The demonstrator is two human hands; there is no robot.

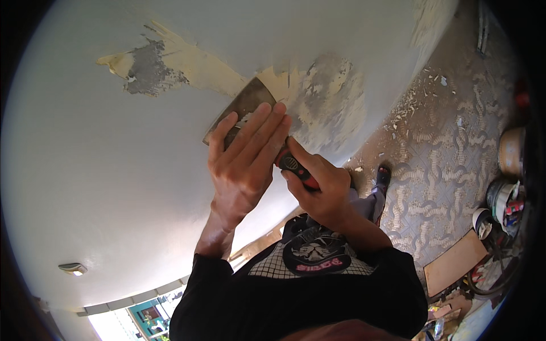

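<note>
My right hand point(325, 187) is wrapped round the black-and-red handle of a paint scraper point(255, 94). Its broad metal blade lies against the pale painted wall point(131, 148). On top of the blade rests my left hand point(243, 162), with fingers stretched out and pressing flat; they cover part of the metal. Just beyond the blade's edge runs a strip of bare yellowish wall. It links a grey stripped patch point(151, 68) on the left with a larger scraped patch point(327, 94) on the right.
Paint flakes point(401, 116) litter the patterned tile floor point(438, 187) beside the wall. At the right stand a bucket point(512, 150) and several containers near a flat brown board point(455, 263). My foot point(383, 175) is on the tiles. A small light fitting point(73, 268) sticks out at lower left.
</note>
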